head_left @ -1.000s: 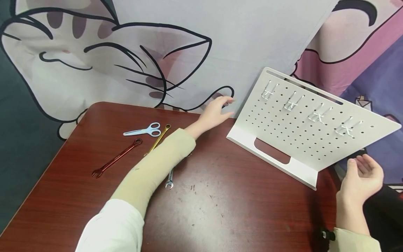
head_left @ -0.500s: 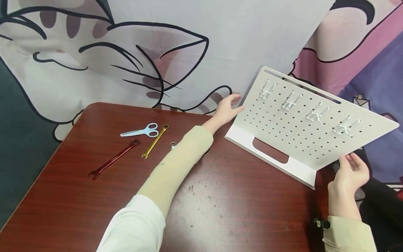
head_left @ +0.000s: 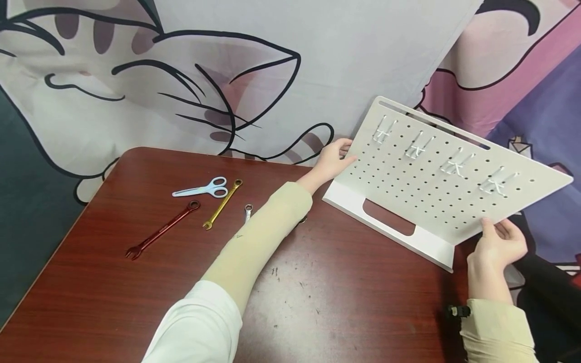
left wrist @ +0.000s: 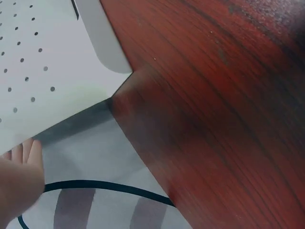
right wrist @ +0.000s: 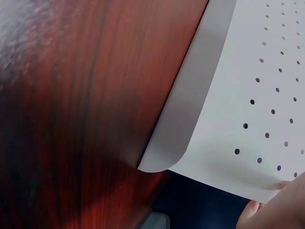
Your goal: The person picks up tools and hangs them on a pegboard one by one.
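A white pegboard stand (head_left: 419,191) leans back on its flat foot at the far right of the table. White wire hooks (head_left: 456,168) hang in a row across its upper part. At the board's left edge, my left hand (head_left: 330,161) holds on with the thumb in front; in the left wrist view its fingers (left wrist: 25,151) pass behind the edge. My right hand (head_left: 497,250) pinches the lower right edge, thumb on the front face. That same hand (right wrist: 281,207) shows at the board's edge in the right wrist view.
Blue scissors (head_left: 211,188), a red wrench (head_left: 163,230) and a yellow wrench (head_left: 222,205) lie on the brown table (head_left: 345,292), left of my left arm. A silver wrench (head_left: 247,212) is partly hidden under that sleeve. A cat-print cloth (head_left: 354,65) hangs behind.
My left hand has moved right to the pegboard's left edge and taken hold of it. The right hand has come left and now grips the right edge. The board looks nearly unmoved.
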Motion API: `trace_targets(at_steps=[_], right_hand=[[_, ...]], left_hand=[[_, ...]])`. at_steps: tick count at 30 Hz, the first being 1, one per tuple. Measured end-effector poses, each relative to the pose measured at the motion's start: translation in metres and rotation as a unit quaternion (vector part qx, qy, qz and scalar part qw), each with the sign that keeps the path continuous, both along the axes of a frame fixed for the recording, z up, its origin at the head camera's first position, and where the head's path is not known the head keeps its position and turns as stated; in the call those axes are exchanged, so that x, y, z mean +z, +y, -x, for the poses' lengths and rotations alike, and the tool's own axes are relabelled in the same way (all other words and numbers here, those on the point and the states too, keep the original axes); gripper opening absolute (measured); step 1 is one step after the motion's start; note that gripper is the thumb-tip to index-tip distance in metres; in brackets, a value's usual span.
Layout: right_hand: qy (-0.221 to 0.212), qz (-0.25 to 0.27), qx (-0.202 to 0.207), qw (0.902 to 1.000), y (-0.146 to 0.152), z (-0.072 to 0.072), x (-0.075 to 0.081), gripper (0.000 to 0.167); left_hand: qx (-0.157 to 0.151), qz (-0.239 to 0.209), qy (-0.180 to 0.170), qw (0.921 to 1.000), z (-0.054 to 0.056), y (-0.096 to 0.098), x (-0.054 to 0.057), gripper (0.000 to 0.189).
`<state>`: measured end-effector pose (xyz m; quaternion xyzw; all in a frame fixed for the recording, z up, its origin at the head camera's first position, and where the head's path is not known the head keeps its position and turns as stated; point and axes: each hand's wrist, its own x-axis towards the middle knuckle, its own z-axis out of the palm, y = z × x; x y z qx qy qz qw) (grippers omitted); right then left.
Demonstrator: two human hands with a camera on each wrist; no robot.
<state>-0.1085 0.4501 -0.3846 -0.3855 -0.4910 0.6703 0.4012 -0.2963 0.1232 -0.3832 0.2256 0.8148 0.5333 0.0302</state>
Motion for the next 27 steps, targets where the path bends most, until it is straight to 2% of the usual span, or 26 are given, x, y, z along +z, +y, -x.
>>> trace_targets(at_steps=[5, 8, 17, 22, 27], right_hand=[[0.019, -0.006, -0.002, 0.9998, -0.004, 0.007, 0.000, 0.026], [0.029, -0.006, 0.005, 0.9996, -0.006, 0.013, 0.000, 0.027], [0.047, -0.014, 0.038, 0.9981, -0.017, 0.033, -0.005, 0.026], [0.037, -0.037, 0.060, 0.9968, -0.029, 0.045, -0.007, 0.026], [0.035, -0.047, 0.078, 0.9953, -0.043, 0.056, -0.010, 0.027]], left_hand=[[0.050, 0.014, 0.004, 0.9987, -0.001, -0.009, 0.001, 0.032], [0.064, 0.021, 0.017, 0.9975, -0.001, -0.018, 0.001, 0.027], [0.070, 0.046, 0.052, 0.9951, 0.004, -0.054, 0.004, 0.023], [0.074, 0.073, 0.049, 0.9933, 0.005, -0.077, 0.008, 0.021], [0.076, 0.079, 0.043, 0.9931, 0.004, -0.100, 0.010, 0.021]])
